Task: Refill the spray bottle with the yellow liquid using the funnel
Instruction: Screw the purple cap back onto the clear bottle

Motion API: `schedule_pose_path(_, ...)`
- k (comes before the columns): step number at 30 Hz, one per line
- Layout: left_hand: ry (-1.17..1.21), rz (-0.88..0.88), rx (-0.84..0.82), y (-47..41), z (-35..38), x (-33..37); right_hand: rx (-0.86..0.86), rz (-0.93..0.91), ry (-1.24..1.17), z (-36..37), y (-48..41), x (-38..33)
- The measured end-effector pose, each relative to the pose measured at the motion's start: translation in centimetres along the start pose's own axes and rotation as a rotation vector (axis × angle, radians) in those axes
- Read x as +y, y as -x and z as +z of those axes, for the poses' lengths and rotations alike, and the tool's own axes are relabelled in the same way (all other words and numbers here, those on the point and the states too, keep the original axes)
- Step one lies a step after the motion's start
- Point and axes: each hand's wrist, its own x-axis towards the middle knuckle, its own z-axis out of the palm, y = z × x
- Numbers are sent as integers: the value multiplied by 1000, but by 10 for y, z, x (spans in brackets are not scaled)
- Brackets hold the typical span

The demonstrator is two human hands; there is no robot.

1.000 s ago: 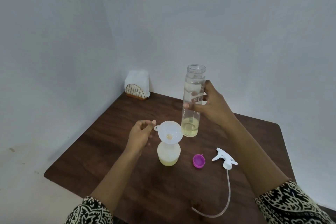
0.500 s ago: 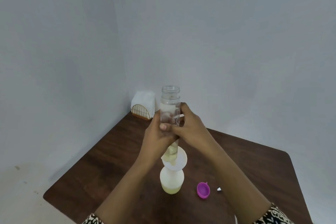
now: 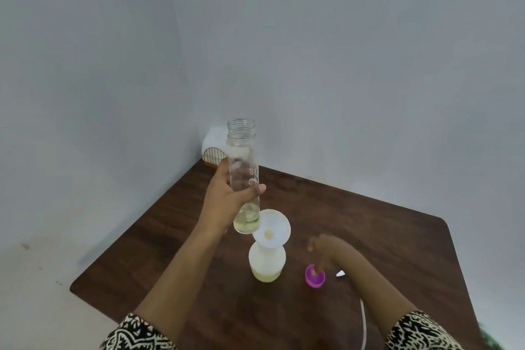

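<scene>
Status: left hand (image 3: 224, 202) was wrapped round the middle of the tall clear plastic bottle (image 3: 241, 148), thumb across the front. It held the bottle upright above the dark brown wooden counter (image 3: 397, 250), base just beside the rim of the white plastic funnel (image 3: 277, 224). A thin layer of yellow liquid (image 3: 246, 224) sat in its bottom. The funnel was seated in the neck of the squat white translucent spray bottle (image 3: 267, 260), which stood on the counter with only a shallow yellow band at its base. I judged the refill far from full.

Over on the other side the right hand (image 3: 326, 248) was down at the small purple cap (image 3: 315, 280), one fingertip at or inside its cup. It was blurred, so I couldn't tell whether it had pinched the cap.

My read: capping the clear bottle was the step in hand. To do it well I'd have pinched the cap by its rim, kept the clear bottle vertical and moved it off the funnel before threading. The funnel-on-bottle stack looked top-heavy, and a nudge from the bottle base or the right forearm could tip it.

Around: white trigger sprayer head (image 3: 340, 274) was mostly hidden behind the right forearm. Only a tip and its thin clear dip tube (image 3: 363, 324) showed, near the cap, so a snag risk. White napkins in a gold wire holder (image 3: 213, 150) sat at the far corner, well apart.
</scene>
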Motion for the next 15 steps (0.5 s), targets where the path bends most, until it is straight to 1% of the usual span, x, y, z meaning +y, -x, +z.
schedule_pose_path(1,-4,-6,-5,1,0,-2,-34,6,50,15,-4,1)
schedule_pose_path(3,0,-17,-8,2,0,-6,-38,16,109,40,-8,-1)
schedule_pose_path(6,3,-21,-17,4,0,-9,29,30,118,58,-8,-7)
schedule_pose_path(9,-4,-29,-14,6,-1,-11,138,28,34,62,-11,-11)
schedule_pose_path(12,-10,-34,-15,9,-2,-12,244,47,-118,47,-6,-13)
schedule_pose_path(15,-1,-44,-27,10,-3,-12,478,59,-235,2,11,-19)
